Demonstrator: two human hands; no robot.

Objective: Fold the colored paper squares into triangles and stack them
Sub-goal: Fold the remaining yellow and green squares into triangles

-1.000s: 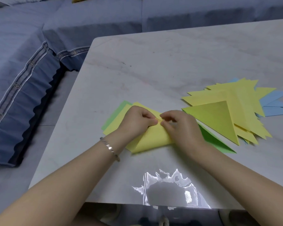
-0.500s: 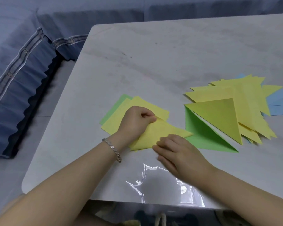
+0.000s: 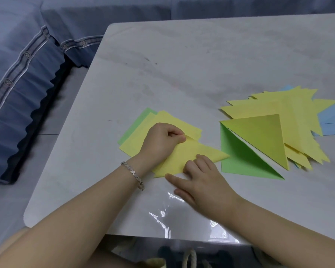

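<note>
Can't really count the folded pile (image 3: 298, 113) on the right of the worktop (image 3: 182, 64). The yellow triangles overlap too much, and the blue pieces (image 3: 333, 122) under it run off the frame edge. The left grip (image 3: 161, 144) covers the top corner of the yellow triangle (image 3: 201, 153), fingers curled and thumb pinching that corner, so the paper pokes out just to its right. The right grip (image 3: 203, 182) is released, fingers flat, pressing the triangle's near edge, with its thumb lying off the paper on the worktop. The triangle lies on the stack of unfolded squares (image 3: 174, 122): one green edge shows, yellow on top, and the exact number is hidden. Beside it there's one green triangle (image 3: 240, 163), partly under one yellow-green triangle (image 3: 259, 136). One bracelet (image 3: 133, 175) on the left wrist.
</note>
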